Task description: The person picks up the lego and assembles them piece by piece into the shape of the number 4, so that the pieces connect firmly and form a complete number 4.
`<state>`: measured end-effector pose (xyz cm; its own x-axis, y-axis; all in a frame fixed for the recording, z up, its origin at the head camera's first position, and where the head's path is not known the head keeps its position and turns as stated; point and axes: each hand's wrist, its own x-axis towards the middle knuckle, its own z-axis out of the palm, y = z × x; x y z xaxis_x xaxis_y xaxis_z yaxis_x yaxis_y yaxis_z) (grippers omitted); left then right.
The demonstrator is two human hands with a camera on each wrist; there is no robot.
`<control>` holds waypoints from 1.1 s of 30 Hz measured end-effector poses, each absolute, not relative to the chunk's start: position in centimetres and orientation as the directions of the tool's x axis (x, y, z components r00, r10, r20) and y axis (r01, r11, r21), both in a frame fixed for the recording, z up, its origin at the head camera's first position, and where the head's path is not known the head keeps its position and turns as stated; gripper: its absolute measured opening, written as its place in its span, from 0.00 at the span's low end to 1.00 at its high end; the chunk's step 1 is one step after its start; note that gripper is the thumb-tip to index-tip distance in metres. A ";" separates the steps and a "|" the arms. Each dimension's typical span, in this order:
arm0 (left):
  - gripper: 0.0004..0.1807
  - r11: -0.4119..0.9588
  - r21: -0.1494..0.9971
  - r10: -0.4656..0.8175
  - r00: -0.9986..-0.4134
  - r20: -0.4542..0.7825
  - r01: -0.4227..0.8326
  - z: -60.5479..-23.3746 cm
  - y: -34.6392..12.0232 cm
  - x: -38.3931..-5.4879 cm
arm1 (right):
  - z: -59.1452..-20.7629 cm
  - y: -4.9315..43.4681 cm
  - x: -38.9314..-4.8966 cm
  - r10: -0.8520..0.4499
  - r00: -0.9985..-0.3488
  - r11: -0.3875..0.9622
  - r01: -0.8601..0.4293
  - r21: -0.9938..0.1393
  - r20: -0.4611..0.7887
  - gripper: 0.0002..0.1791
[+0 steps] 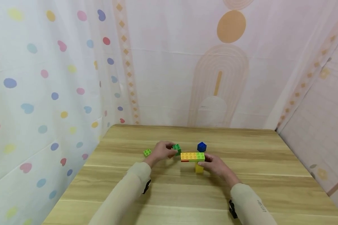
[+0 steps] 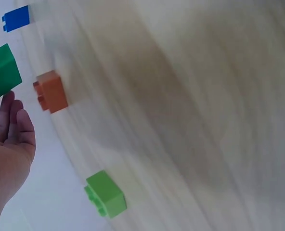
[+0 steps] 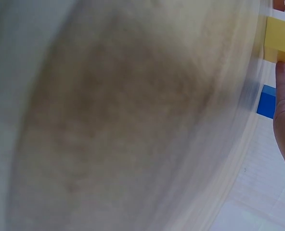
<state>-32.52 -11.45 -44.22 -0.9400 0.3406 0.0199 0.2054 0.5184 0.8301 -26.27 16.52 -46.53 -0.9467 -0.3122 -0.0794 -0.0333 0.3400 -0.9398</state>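
Note:
In the head view my left hand (image 1: pixel 161 151) pinches a dark green brick (image 1: pixel 176 149) between thumb and fingers; the left wrist view shows this green brick (image 2: pixel 3 72) raised above the table. My right hand (image 1: pixel 217 165) grips the right end of a joined block piece. Its top is a long orange-yellow brick (image 1: pixel 188 156) beside a light green brick (image 1: pixel 200 156). Below these sit a yellow brick (image 1: pixel 199 168) and, at the left end, a red brick (image 1: pixel 185 161). The dark green brick is just left of that piece.
On the wooden table (image 1: pixel 169 200), a loose light green brick (image 1: pixel 147 152) lies left of my left hand. An orange brick (image 2: pixel 53 92) stands near that hand, mostly hidden in the head view. Behind my right hand is a blue brick (image 1: pixel 202 147). Patterned curtains (image 1: pixel 169 78) surround the table.

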 end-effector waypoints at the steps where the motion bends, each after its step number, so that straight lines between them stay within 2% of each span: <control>1: 0.18 0.519 0.829 0.336 -0.941 0.026 0.208 -44.0 -11.6 -32.6 | -46.6 16.5 -26.3 -0.311 -0.947 0.340 -0.034 -0.940 -0.078 0.23; 18: 0.17 0.470 0.853 0.303 -0.949 0.088 0.229 -42.2 -12.6 -33.4 | -46.7 15.9 -26.0 -0.245 -0.966 0.323 -0.001 -0.947 -0.083 0.22; 25: 0.15 0.465 0.863 0.282 -0.957 0.067 0.197 -40.9 -12.6 -33.4 | -46.7 15.4 -25.7 -0.205 -0.976 0.302 0.013 -0.953 -0.078 0.22; 33: 0.15 0.473 0.854 0.306 -0.949 0.071 0.217 -39.6 -11.9 -33.4 | -46.8 15.1 -25.6 -0.191 -0.980 0.299 -0.010 -0.954 -0.049 0.21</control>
